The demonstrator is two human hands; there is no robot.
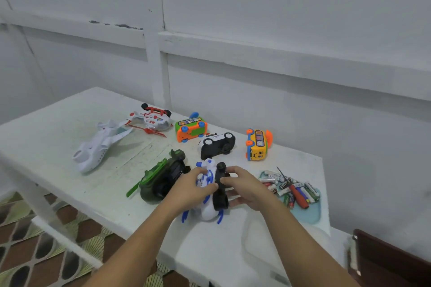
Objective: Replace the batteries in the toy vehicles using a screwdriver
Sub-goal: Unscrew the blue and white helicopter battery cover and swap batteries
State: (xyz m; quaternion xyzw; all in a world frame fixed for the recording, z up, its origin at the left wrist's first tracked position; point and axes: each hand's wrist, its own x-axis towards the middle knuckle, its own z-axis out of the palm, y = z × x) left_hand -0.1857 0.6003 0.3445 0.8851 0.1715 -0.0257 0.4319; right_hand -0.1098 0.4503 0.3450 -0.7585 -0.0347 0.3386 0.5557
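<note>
Left hand and right hand both grip white-blue toy helicopter at lower centre on white table, green helicopter just left, red screwdriver lying across batteries in blue tray right.

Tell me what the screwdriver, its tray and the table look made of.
Screwdriver: glossy red handle, likely plastic; thin dark shaft, probably metal.
Tray: pale blue, matte, plastic or silicone perhaps.
Table: white painted top, scuffed grey; base material unclear.
</note>
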